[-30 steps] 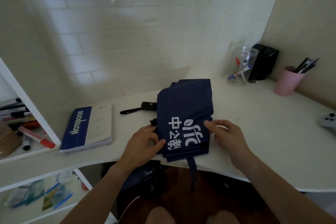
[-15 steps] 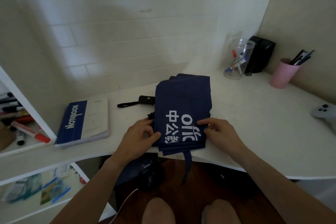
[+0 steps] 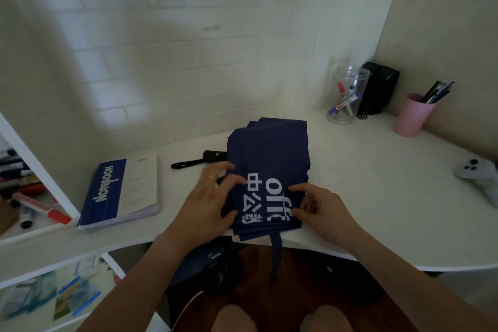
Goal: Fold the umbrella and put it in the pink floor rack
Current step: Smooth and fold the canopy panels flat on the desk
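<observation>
I see the navy-blue fabric umbrella [image 3: 268,170] lying flattened into a stack of folds at the centre of the frame, on the white desk [image 3: 377,197] near its front edge. White printed characters run across the top panel of the cloth. A narrow navy strap [image 3: 277,256] hangs from the near end of the umbrella over the desk edge. The black handle [image 3: 214,156] with its wrist loop sticks out from the left side of the cloth, resting on the desk.

My left hand [image 3: 208,207] lies on the left edge of the folded cloth, fingers spread and pressing down on it, thumb touching the fabric near the printed characters; a gold ring shows on one finger. My right hand [image 3: 322,209] is at the right edge, index finger stretched onto the print and thumb below it, pinching a fold of cloth between them.

Left of centre lies a blue-and-white notebook [image 3: 121,194], apart from the umbrella. In the upper right stand a clear plastic jar of markers [image 3: 347,97], a black box [image 3: 378,89] and a pink cup of pens [image 3: 412,114]. A grey game controller [image 3: 479,172] sits at the right edge of the frame. The pink floor rack does not appear in this view.
</observation>
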